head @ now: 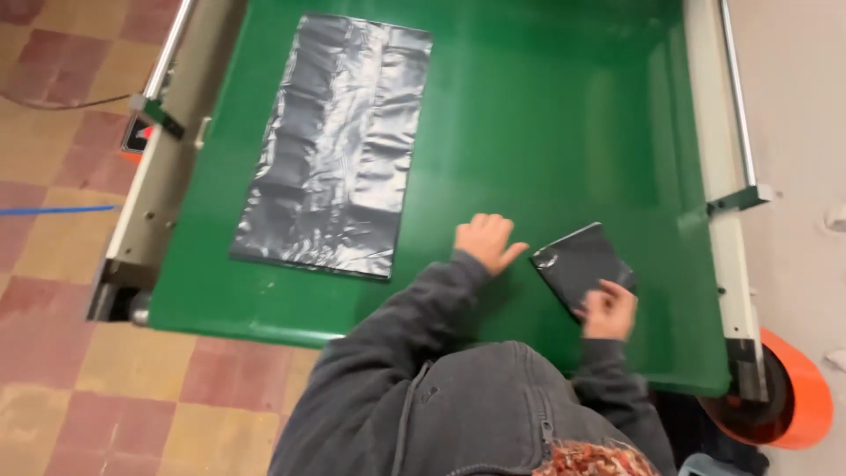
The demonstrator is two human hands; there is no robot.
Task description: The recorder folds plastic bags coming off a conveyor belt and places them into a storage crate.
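Glossy green table (546, 115), checkered tile floor (53, 379). Flat crinkled grey bag (335, 145). Right hand (608, 310) pinches folded dark bag (577, 260); left hand (486, 241) loosely curled, resting on the table.

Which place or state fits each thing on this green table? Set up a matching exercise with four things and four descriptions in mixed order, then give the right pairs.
Things:
1. flat black bag
2. folded black bag
3. left hand
4. orange roll

Descriptions:
A. beside the table's near right corner
B. spread out flat, far left on the green table
C. resting on the table, holding nothing
D. under the right hand fingertips

Pairs: 1-B, 2-D, 3-C, 4-A
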